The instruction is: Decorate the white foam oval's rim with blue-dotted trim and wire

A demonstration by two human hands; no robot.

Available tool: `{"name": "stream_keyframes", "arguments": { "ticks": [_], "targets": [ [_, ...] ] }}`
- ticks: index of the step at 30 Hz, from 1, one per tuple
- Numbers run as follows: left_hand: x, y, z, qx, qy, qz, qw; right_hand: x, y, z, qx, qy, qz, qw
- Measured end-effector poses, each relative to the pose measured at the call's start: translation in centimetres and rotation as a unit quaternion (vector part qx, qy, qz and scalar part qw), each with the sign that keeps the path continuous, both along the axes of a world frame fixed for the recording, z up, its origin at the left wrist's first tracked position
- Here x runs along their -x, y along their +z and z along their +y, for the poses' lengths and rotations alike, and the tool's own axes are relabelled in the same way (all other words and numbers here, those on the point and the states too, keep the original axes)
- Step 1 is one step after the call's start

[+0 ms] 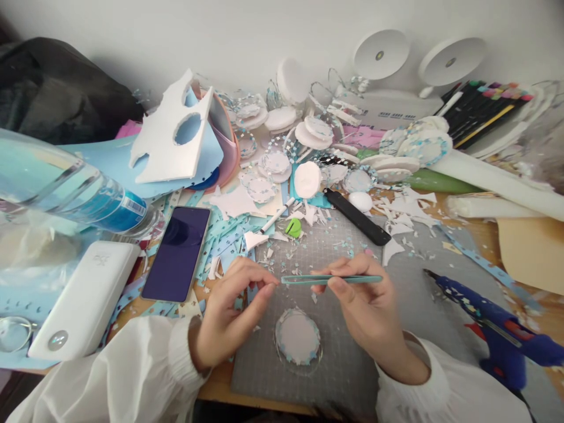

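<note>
Your right hand point(365, 311) grips a slim teal pair of tweezers point(330, 279), held level and pointing across toward your left, with the thumb and fingers closed around the middle of it. Your left hand point(229, 311) is pinched shut at the tweezers' tip, thumb and forefinger together; whether a small fleck sits between them is too fine to tell. Both hands hover just above the grey gridded cutting mat point(352, 364) on the surface. Directly below them, between your wrists, lies the round white disc with a rim of pale blue and silvery flecks point(298, 338), flat on the mat and touched by neither hand. By the look of it you are at the tip of the tool, tending or loading it, rather than working on the disc itself. Any move down to the disc calls for a light, steady tip at the rim, since the flecks are tiny and the mat around it is strewn with loose white and blue paper scraps point(229, 235). A dark-screened phone point(178, 252) lies near your left hand and a white power bank point(86, 296) further left. A black utility knife point(356, 217) rests at the mat's far edge and a blue glue gun point(484, 317) lies to your right.
</note>
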State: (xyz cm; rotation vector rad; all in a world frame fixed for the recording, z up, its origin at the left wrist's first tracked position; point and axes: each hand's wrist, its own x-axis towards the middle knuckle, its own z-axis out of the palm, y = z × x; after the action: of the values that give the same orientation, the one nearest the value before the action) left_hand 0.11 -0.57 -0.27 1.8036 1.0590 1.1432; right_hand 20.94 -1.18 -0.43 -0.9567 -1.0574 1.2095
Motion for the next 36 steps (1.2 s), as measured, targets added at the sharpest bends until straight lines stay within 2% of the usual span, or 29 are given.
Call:
{"name": "stream_keyframes", "arguments": {
  "ticks": [11, 26, 30, 36],
  "targets": [
    [0.1, -0.2, 0.1, 0.003, -0.014, -0.002, 1.0, 0.1, 0.2, -0.3, 0.012, 0.009, 0.016, 1.0],
    [0.0, -0.3, 0.1, -0.029, 0.025, 0.012, 0.999, 0.9, 0.6, -0.8, 0.006, 0.027, 0.021, 0.999],
    [0.0, -0.1, 0.1, -0.031, 0.015, 0.009, 0.999, 0.6, 0.4, -0.8, 0.015, 0.033, 0.021, 0.999],
    [0.3, 0.0, 0.0, -0.036, -0.022, 0.01, 0.999, 0.0, 0.2, -0.2, 0.032, 0.003, 0.025, 0.999]
  ]
}}
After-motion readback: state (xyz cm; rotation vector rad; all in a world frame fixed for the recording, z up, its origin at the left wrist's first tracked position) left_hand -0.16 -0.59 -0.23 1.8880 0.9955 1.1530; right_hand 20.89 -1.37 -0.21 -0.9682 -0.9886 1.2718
